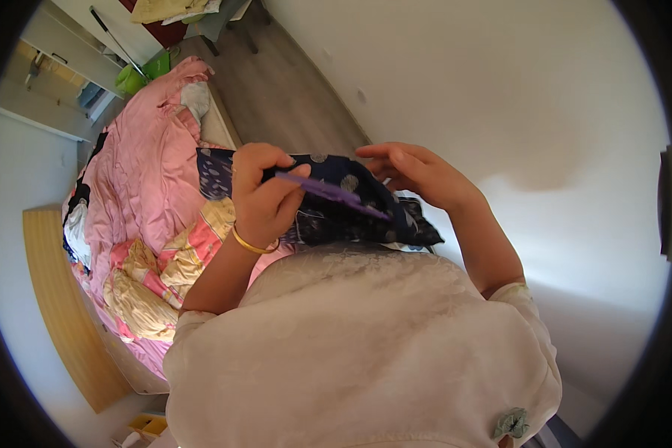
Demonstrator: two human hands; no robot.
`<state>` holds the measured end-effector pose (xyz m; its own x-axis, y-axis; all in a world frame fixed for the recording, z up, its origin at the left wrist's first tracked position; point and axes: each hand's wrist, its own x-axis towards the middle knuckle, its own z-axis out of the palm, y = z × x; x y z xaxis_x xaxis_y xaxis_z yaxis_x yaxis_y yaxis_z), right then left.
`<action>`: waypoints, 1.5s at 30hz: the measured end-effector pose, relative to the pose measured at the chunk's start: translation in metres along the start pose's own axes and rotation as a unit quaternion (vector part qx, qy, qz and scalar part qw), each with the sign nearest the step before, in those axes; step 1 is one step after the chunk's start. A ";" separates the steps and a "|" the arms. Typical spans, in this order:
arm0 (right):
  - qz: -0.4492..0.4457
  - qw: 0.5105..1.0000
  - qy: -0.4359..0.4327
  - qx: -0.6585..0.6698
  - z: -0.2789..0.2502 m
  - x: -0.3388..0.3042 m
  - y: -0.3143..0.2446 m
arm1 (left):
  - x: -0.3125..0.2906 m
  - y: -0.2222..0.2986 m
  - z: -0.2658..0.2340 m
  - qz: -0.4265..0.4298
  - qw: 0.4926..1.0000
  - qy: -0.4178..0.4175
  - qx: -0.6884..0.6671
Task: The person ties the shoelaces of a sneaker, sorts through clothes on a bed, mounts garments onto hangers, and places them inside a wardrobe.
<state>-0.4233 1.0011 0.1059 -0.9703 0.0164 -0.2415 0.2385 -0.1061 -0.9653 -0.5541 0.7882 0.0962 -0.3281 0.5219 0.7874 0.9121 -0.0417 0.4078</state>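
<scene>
In front of my body hangs a dark navy cloth (336,168) with pale round and leaf-like motifs, bunched and folded. My left hand (265,194), with a gold bangle at its wrist, is closed with thumb and fingers pinched on one end of a long thin purple bar (332,196). The bar slants down to the right across the cloth; its exact kind does not show. At the cloth's right side is my right hand (425,175), fingers stretched out and apart, with fingertips close to the upper fold. Whether they touch it is hard to tell.
To the left is a bed with a rumpled pink quilt (138,164) and a yellow-and-pink patterned cover (145,287). A wooden headboard (67,306) stands at far left. A white wall (560,112) rises close on the right. Beyond are a green bucket (131,79) and a wooden floor (291,97).
</scene>
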 end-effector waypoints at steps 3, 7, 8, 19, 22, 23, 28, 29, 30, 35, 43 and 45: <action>0.115 0.965 -0.105 0.209 -0.007 0.071 -0.008 | 0.018 -0.042 0.005 0.008 0.999 0.012 0.033; 0.120 0.940 -0.214 0.237 -0.020 0.153 -0.004 | 0.041 -0.100 0.008 0.026 0.991 0.026 0.129; 0.121 0.937 -0.225 0.237 -0.024 0.173 -0.005 | 0.048 -0.112 0.008 0.023 0.990 0.025 0.139; 0.122 0.859 -0.324 0.377 -0.106 0.389 -0.072 | 0.160 -0.251 0.034 -0.020 0.951 0.073 0.301; 0.155 0.795 -0.404 0.425 -0.111 0.433 -0.075 | 0.177 -0.295 0.034 -0.020 0.942 0.077 0.327; 0.165 0.784 -0.419 0.427 -0.112 0.448 -0.072 | 0.182 -0.312 0.033 -0.011 0.939 0.075 0.335; 0.184 0.829 -0.395 0.349 -0.124 0.535 -0.095 | 0.194 -0.403 0.033 -0.049 0.936 0.157 0.311; 0.154 0.849 -0.409 0.297 -0.128 0.556 -0.098 | 0.197 -0.422 0.031 -0.061 0.936 0.173 0.299; 0.156 0.851 -0.410 0.289 -0.128 0.575 -0.105 | 0.203 -0.442 0.025 -0.060 0.935 0.182 0.299; 0.183 0.896 -0.331 0.233 -0.121 0.672 -0.127 | 0.240 -0.552 -0.006 -0.045 0.963 0.119 0.237; -0.179 0.962 -0.130 -0.158 -0.088 0.802 -0.198 | 0.307 -0.720 -0.083 -0.059 0.944 0.170 0.276; -0.310 0.863 -0.097 -0.387 -0.081 0.839 -0.216 | 0.329 -0.758 -0.099 -0.046 0.926 0.201 0.317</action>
<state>-1.2852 1.1182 0.1034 -0.8923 -0.3424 0.2942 -0.4452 0.5598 -0.6988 -1.3773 0.9073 0.0921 -0.3601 0.1337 0.9233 0.7946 0.5625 0.2284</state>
